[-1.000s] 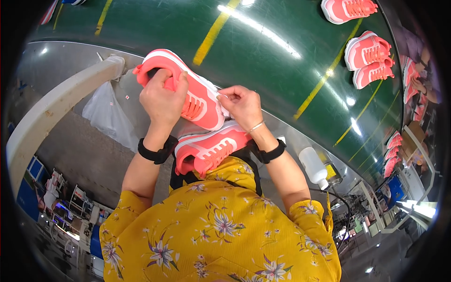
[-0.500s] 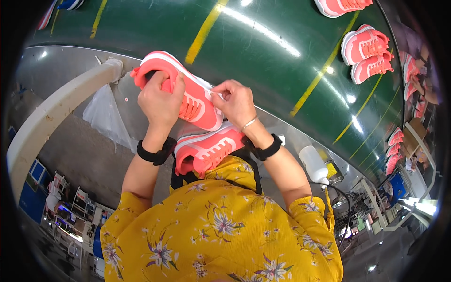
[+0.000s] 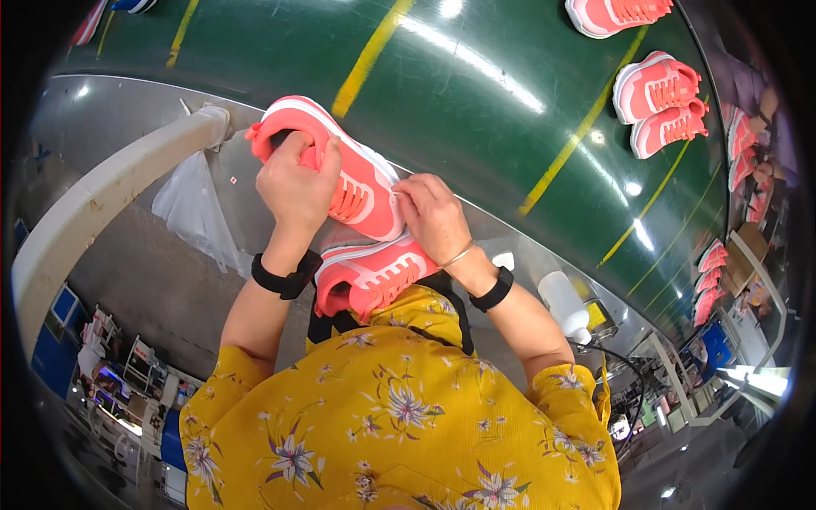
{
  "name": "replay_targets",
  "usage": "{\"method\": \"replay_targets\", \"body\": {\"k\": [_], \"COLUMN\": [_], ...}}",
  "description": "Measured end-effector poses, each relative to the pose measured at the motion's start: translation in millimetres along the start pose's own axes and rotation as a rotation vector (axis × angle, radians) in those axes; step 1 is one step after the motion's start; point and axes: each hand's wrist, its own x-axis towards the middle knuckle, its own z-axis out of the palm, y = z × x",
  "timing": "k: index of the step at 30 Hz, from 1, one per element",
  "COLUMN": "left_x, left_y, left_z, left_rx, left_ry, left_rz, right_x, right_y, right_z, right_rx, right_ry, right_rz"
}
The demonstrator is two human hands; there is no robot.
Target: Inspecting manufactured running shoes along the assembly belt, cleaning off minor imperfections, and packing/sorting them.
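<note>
A coral-pink sneaker with a white sole is tilted over the near edge of the green belt. My left hand grips it at the ankle opening, fingers inside and thumb by the tongue. At the sole edge near the toe, my right hand has its thumb and fingers pinched together; whatever lies between them is too small to make out. A second coral sneaker rests below the first, against my lap, its laces facing up. Neither hand touches it.
Along the far side runs a green conveyor belt with yellow stripes, carrying coral sneakers at right. A pale curved bar and a clear plastic bag are at left. A white bottle stands by my right forearm.
My right hand has shifted slightly down and right along the toe, with its fingers still pinched. The held sneaker has moved slightly right and down with my left hand.
</note>
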Motion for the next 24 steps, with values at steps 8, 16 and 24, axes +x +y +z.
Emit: {"method": "replay_targets", "body": {"k": [8,16,24], "left_x": [0.9,3.1,3.8], "left_y": [-0.1,0.4,2.0], "left_z": [-1.4,-0.5,2.0], "left_rx": [-0.004,-0.036,-0.02], "left_ry": [0.001,0.016,0.034], "left_rz": [-0.039,-0.039,-0.006], "right_x": [9.1,27.2,35.6], "right_y": [4.3,6.9,6.2], "right_z": [3.1,1.5,1.3], "right_rx": [0.094,0.211,0.234], "right_ry": [-0.018,-0.103,-0.088], "right_rz": [0.071,0.373,0.423]}}
